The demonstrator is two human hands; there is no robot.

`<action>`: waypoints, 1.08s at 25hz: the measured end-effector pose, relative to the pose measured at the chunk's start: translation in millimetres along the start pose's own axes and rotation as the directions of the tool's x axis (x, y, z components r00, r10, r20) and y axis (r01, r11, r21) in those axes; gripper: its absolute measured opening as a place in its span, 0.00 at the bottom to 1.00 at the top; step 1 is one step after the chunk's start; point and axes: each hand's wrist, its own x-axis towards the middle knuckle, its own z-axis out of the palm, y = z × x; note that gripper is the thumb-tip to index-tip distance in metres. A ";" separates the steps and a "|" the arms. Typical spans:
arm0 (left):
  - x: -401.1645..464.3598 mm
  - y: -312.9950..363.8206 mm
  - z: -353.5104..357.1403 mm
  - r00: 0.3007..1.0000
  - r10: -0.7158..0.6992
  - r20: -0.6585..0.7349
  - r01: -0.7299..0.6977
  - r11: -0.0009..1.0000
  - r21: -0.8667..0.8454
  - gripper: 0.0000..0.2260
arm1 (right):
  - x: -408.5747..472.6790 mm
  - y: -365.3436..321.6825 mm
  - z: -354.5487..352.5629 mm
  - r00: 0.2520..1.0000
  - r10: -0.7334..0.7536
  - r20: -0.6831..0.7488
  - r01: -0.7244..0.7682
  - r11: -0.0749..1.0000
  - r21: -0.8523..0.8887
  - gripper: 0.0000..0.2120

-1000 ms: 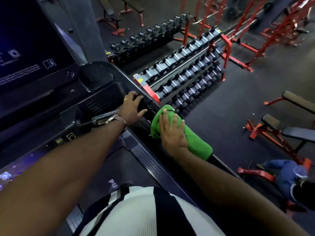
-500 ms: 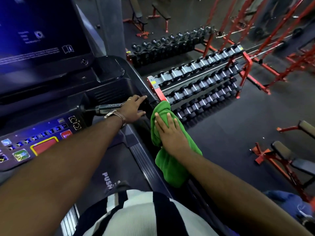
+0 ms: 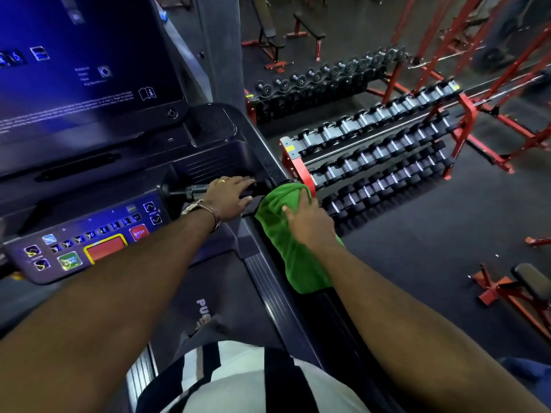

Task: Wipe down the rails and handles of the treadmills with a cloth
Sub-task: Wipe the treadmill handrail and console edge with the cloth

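Observation:
I stand on a dark treadmill. A green cloth is draped over its right side rail, near the rail's front end. My right hand lies on top of the cloth, fingers wrapped over it and the rail beneath. My left hand rests on the short black handle that sticks out from the console, with fingers stretched along it and the thumb below. A metal sensor section of that handle shows behind my wrist. The rail under the cloth is hidden.
The console with lit buttons and a red stop pad is at left, a dark screen above it. To the right of the rail, on the floor below, stand red dumbbell racks, benches and red frames.
My right hand and the cloth have slid forward along the rail towards the console. The cloth now hangs further down the rail's side. My left hand stays on the handle.

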 end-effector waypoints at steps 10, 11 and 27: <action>34.1 -25.6 -22.7 0.999 0.030 0.036 -0.017 0.949 -0.316 0.11 | 7.4 -36.6 23.5 0.960 -0.281 -0.001 0.193 0.661 -0.725 0.35; 37.3 -27.2 -25.4 0.996 0.075 0.049 -0.057 0.952 -0.299 0.11 | 9.7 -38.2 26.6 0.964 -0.264 -0.010 0.172 0.658 -0.733 0.36; 102.5 -52.2 -36.5 0.919 0.381 -0.106 -0.387 0.921 -0.048 0.24 | 82.8 -49.0 -4.4 0.965 0.263 0.015 -0.263 0.957 0.121 0.38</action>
